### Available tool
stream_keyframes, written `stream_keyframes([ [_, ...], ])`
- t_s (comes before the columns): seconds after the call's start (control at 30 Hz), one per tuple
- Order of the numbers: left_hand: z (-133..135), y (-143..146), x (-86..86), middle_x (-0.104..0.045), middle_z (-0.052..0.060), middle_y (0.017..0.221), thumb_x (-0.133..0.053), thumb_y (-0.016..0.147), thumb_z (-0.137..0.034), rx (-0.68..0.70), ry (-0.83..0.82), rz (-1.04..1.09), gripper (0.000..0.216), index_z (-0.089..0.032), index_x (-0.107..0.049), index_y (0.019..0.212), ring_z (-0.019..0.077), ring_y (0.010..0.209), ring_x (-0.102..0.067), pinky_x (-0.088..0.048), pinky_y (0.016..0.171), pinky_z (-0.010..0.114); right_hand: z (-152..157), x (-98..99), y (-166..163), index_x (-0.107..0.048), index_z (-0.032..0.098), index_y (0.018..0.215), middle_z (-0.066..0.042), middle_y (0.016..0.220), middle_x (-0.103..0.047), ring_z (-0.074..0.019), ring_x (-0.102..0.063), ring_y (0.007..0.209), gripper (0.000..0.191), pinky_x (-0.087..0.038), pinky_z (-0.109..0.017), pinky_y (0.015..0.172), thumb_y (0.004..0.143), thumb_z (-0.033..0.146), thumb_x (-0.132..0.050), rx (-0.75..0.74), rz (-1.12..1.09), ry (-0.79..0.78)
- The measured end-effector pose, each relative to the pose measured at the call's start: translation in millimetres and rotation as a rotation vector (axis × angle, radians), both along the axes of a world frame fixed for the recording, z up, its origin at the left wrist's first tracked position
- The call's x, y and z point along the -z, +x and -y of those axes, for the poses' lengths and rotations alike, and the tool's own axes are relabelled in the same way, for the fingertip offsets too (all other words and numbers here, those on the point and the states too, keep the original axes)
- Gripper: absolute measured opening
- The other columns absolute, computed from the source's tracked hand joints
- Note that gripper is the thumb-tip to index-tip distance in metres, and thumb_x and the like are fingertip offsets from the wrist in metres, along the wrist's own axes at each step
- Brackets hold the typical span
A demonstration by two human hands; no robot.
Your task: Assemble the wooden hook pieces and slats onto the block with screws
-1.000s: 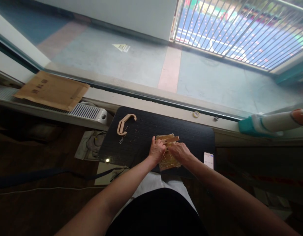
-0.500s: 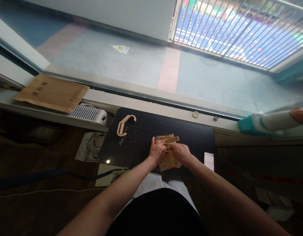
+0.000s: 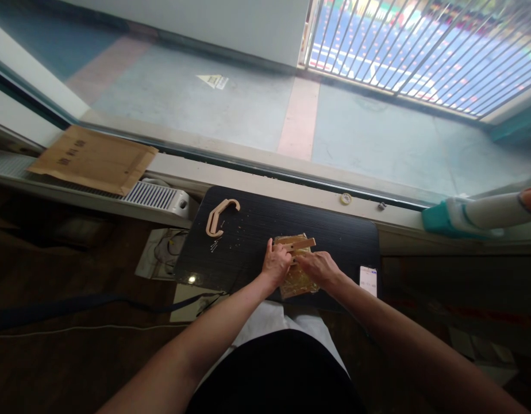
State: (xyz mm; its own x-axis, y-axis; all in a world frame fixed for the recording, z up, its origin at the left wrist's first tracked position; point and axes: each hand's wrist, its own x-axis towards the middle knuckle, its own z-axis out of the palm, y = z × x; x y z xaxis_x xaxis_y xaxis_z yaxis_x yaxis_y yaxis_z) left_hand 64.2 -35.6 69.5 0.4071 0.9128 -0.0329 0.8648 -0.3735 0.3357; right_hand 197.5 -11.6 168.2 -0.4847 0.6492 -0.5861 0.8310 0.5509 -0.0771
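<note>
Both my hands meet at the near middle of a small black table (image 3: 343,238). My left hand (image 3: 274,265) is closed on the left end of a short wooden strip (image 3: 303,244), thumb raised along it. My right hand (image 3: 317,267) is closed in a pinch just beside it, over a yellowish wooden sheet (image 3: 297,280) that lies under both hands. What the right fingers pinch is too small to make out. A curved wooden C-shaped piece (image 3: 218,215) lies at the table's far left, with a few small nails or pins (image 3: 214,245) near it.
A phone (image 3: 368,280) lies at the table's right near edge. A brown envelope (image 3: 93,159) rests on a white radiator (image 3: 156,195) to the left. A tape roll (image 3: 345,199) sits on the window sill. A teal and white tool (image 3: 468,215) sticks in from the right. Cables run over the floor at left.
Hands and wooden pieces stay in place; only the view has shifted slightly.
</note>
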Motion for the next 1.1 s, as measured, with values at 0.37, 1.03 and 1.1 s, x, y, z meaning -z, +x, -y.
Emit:
stream_keyframes([
  [0.37,0,1,1.6,-0.065,0.008,0.081,-0.056,0.077,-0.017,-0.018,0.014,0.005,0.01,-0.017,-0.066,0.076,0.023,0.092,-0.052,-0.022,0.104,0.056,-8,-8.4,3,-0.063,0.015,0.095,-0.01,0.094,-0.068,-0.0188,-0.063,0.089,0.026,-0.048,-0.025,0.074,0.089,0.011,-0.038,-0.114,-0.062,0.037],
  [1.03,1,1,1.5,-0.065,0.008,0.082,-0.054,0.078,-0.017,-0.018,0.024,-0.003,0.012,-0.016,-0.066,0.076,0.0227,0.092,-0.052,-0.023,0.104,0.055,-5,-12.5,0,-0.064,0.017,0.095,-0.011,0.098,-0.068,-0.0193,-0.063,0.091,0.026,-0.048,-0.026,0.075,0.088,0.013,-0.04,-0.071,-0.063,0.024],
  [1.1,1,1,1.6,-0.064,0.008,0.082,-0.054,0.079,-0.017,-0.018,0.021,-0.004,0.013,-0.016,-0.066,0.075,0.0222,0.092,-0.052,-0.023,0.105,0.055,-5,-9.5,1,-0.064,0.015,0.096,-0.012,0.099,-0.067,-0.0191,-0.062,0.093,0.025,-0.047,-0.025,0.077,0.088,0.013,-0.041,-0.064,-0.068,0.02],
])
